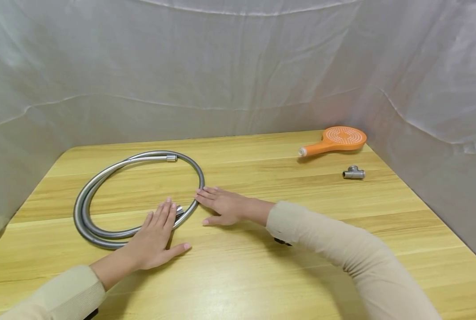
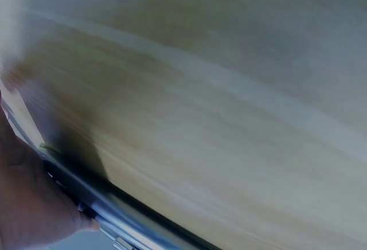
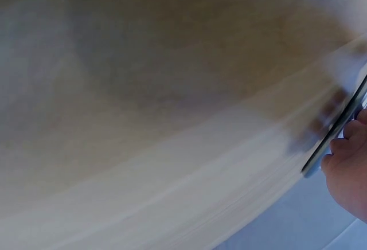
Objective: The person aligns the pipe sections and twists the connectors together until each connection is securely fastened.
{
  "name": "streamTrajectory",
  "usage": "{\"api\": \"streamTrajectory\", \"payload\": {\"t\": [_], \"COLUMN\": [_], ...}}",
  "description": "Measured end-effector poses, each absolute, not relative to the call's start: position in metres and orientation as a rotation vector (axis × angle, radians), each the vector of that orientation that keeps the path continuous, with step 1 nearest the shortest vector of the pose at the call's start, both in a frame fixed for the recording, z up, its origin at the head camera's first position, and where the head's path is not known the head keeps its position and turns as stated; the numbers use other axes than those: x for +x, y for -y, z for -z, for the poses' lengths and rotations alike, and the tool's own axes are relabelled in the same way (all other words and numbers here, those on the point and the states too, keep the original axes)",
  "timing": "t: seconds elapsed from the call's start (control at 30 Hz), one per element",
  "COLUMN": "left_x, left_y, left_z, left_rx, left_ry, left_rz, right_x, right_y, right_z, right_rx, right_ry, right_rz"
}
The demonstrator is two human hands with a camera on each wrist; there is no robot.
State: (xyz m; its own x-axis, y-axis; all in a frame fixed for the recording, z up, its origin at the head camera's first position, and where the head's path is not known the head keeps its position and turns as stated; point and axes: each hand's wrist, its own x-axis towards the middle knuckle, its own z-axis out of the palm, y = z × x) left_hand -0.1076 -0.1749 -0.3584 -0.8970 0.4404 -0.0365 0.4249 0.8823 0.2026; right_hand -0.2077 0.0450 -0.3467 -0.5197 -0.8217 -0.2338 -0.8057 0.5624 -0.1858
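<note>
A silver metal shower hose (image 1: 79, 209) lies coiled in a loose ring on the left part of the table. One metal end fitting (image 1: 171, 158) shows at the far side of the ring; the other fitting (image 1: 179, 210) peeks out beside the left fingertips. Palm down, the left hand (image 1: 151, 242) lies across the near part of the coil, its fingers straight and thumb spread. The right hand (image 1: 226, 207) has its extended fingertips at the ring's right side, also palm down. In the left wrist view the hose (image 2: 129, 213) runs beside the left hand.
An orange shower head (image 1: 338, 138) rests at the back right of the wood-grain table (image 1: 238, 271), handle pointing left. Just in front of it is a small metal tee fitting (image 1: 354, 173). Pale grey fabric (image 1: 206, 66) hangs behind and along both sides.
</note>
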Motion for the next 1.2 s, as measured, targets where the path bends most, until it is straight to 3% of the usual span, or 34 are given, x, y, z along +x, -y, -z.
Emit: {"api": "streamTrajectory", "payload": {"t": [1.2], "left_x": [-0.103], "left_y": [0.176], "left_z": [0.356], "left_rx": [0.694], "left_ry": [-2.975], "left_rz": [-0.283], "right_x": [-0.207], "right_y": [-0.057], "right_z": [0.347], "right_rx": [-1.388], "right_ry": [-2.528], "right_rz": [0.070]}}
